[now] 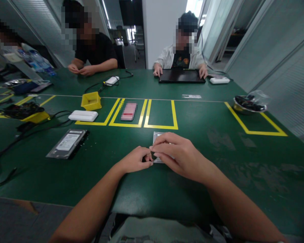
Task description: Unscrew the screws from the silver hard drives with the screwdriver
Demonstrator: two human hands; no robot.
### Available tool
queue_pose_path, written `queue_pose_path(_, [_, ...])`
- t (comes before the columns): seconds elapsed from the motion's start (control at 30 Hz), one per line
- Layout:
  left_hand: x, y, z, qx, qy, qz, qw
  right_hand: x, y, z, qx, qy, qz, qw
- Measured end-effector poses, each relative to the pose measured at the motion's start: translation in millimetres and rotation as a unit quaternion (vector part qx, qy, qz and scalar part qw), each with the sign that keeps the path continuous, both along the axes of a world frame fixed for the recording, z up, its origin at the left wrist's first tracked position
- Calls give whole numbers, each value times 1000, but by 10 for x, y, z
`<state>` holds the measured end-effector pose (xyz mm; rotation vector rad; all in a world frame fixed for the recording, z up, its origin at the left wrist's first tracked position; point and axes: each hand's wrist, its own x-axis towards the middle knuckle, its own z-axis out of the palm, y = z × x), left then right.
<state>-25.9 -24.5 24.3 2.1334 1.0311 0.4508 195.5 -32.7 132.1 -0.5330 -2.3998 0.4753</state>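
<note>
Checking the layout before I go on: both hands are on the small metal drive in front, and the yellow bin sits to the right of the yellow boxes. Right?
Not quite. Both hands are on the drive, but the head view shows the yellow bin to the left of the yellow boxes, not the right.

Both hands — left hand [136, 161], right hand [178, 153] — touch a flat drive [157, 136].

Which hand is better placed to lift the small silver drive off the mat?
Right, probably. The right hand already lies over the silver drive, fingers spread across it. The left hand only touches its near left corner.
</note>
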Motion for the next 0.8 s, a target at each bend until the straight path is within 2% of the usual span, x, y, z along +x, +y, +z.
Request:
queue_pose_path(0.2, [17,-5,38,-12,-7,15,1000,5,1,1,-19,-29,-17,999])
queue_pose_path(0.4, [20,-5,16,6,-5,16,1000,0,-7,10,-21,-23,-12,999])
queue_pose_path(0.6, [5,-2,15,-7,-7,6,1000,-14,7,-24,-8,-7,-23,1000])
queue_pose_path(0.8, [-7,3,-15,-5,-4,-1,1000,-17,13,-43,31,39,8,999])
